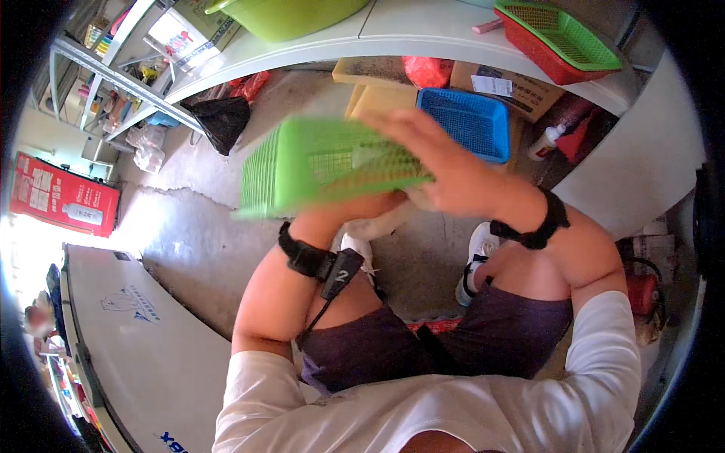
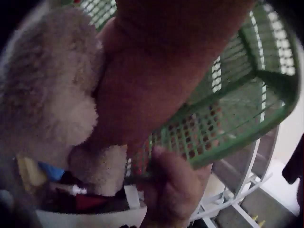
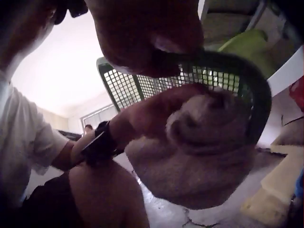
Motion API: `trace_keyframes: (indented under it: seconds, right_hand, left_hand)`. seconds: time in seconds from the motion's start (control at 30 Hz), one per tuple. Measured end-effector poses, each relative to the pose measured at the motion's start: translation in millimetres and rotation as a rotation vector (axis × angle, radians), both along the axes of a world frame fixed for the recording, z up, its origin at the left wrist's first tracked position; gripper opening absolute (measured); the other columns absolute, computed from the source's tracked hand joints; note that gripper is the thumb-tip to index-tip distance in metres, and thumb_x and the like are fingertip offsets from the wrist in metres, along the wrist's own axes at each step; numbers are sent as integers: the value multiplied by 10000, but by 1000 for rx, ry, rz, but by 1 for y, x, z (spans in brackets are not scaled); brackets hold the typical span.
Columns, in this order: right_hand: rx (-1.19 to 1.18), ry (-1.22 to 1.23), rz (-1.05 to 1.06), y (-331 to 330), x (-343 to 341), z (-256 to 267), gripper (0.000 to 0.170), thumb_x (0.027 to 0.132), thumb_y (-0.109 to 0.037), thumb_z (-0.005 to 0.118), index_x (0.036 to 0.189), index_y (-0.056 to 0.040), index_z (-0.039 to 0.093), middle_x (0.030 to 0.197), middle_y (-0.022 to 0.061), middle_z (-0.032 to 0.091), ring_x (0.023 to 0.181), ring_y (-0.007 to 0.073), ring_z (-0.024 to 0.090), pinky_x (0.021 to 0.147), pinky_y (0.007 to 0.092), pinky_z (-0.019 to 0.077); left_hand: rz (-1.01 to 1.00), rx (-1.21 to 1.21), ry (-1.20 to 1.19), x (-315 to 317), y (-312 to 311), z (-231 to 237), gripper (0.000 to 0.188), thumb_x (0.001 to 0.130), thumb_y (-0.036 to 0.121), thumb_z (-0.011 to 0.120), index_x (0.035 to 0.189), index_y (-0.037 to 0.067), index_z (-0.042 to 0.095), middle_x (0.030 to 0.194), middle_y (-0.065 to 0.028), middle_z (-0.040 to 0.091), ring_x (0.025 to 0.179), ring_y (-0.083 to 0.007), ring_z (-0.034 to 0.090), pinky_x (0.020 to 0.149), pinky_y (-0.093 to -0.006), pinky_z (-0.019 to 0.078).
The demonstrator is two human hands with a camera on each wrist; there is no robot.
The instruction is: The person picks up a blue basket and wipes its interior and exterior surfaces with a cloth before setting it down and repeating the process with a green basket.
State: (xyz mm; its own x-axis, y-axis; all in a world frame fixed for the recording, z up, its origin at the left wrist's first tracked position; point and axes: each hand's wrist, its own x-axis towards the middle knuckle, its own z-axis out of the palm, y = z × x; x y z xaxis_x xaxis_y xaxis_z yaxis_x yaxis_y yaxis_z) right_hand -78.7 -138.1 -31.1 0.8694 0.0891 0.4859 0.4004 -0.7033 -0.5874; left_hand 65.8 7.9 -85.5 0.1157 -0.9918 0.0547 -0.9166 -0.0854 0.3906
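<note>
A green plastic mesh basket is held up tilted in front of the knees, blurred in the head view. My right hand grips its rim at the right end; in the left wrist view the right thumb lies over the rim. Low against the basket, my left hand grips a bunched beige, fluffy cloth. Folds of this cloth hang below the hand, beside the mesh. In the head view the basket and right hand hide most of the left hand's fingers.
A white counter bears a lime-green basin and stacked green and red baskets. Beneath it are a blue basket and a cardboard box. A metal shelf stands left, a white chest nearer.
</note>
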Motion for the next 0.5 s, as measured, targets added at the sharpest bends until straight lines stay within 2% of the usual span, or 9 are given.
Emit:
trace_keyframes:
  seconds: [0.03, 0.07, 0.1, 0.17, 0.27, 0.37, 0.47, 0.5]
  right_hand:
    - [-96, 21, -1, 10, -3, 0, 785, 729, 97, 560, 1454, -120, 350, 1344, 159, 415, 1275, 358, 394, 1093, 419, 304]
    - [-192, 39, -3, 15, -5, -1, 799, 709, 125, 532, 1449, -127, 367, 1328, 161, 428, 1269, 359, 401, 1089, 418, 310]
    - [-208, 1, -32, 15, -5, -2, 814, 685, 141, 505, 1442, -128, 377, 1316, 163, 434, 1261, 359, 408, 1087, 412, 312]
    - [-239, -74, -96, 14, -4, -6, 850, 637, 174, 451, 1429, -129, 397, 1292, 169, 446, 1244, 358, 424, 1083, 402, 317]
    - [26, -133, -210, -2, 2, -7, 842, 625, 192, 417, 1409, -115, 414, 1276, 176, 454, 1226, 365, 438, 1086, 401, 313]
    - [99, -171, -274, -10, -3, -3, 839, 613, 207, 390, 1392, -103, 422, 1280, 180, 452, 1223, 367, 442, 1095, 394, 303]
    - [-17, -254, -360, -14, -5, -4, 830, 638, 185, 478, 1392, -156, 424, 1188, 197, 486, 1128, 407, 484, 1001, 436, 385]
    - [-21, -250, -383, -15, -6, -3, 828, 640, 185, 477, 1394, -152, 417, 1192, 200, 482, 1126, 411, 483, 1000, 440, 384]
  left_hand:
    - [-19, -186, 16, 10, 10, -47, 447, 818, 218, 665, 1231, 83, 558, 1200, -137, 604, 1089, -295, 573, 941, -428, 444]
    - [-13, -272, 18, 12, 12, -56, 433, 813, 225, 660, 1209, 77, 567, 1179, -140, 610, 1070, -304, 577, 926, -431, 448]
    - [-8, -357, 19, 9, 11, -52, 420, 807, 232, 654, 1187, 71, 577, 1159, -144, 616, 1052, -312, 581, 911, -434, 451]
    - [46, -325, -2, 6, -3, -40, 367, 796, 176, 648, 1141, 62, 599, 1125, -164, 621, 1035, -338, 581, 896, -438, 456]
    - [124, -279, -26, -5, -28, -1, 296, 778, 92, 640, 1071, 48, 631, 1074, -194, 629, 1009, -377, 582, 875, -444, 463]
    - [192, -493, 52, 6, -29, 18, 327, 759, 31, 624, 1086, 36, 618, 1023, -197, 628, 991, -405, 583, 857, -465, 471]
    - [297, -560, -53, 20, -27, 17, 334, 754, 8, 601, 1086, 26, 610, 1057, -223, 598, 963, -457, 575, 846, -486, 473]
    - [362, -580, -99, 20, -26, 18, 343, 752, 0, 595, 1093, 30, 609, 1087, -231, 582, 979, -461, 567, 854, -482, 471]
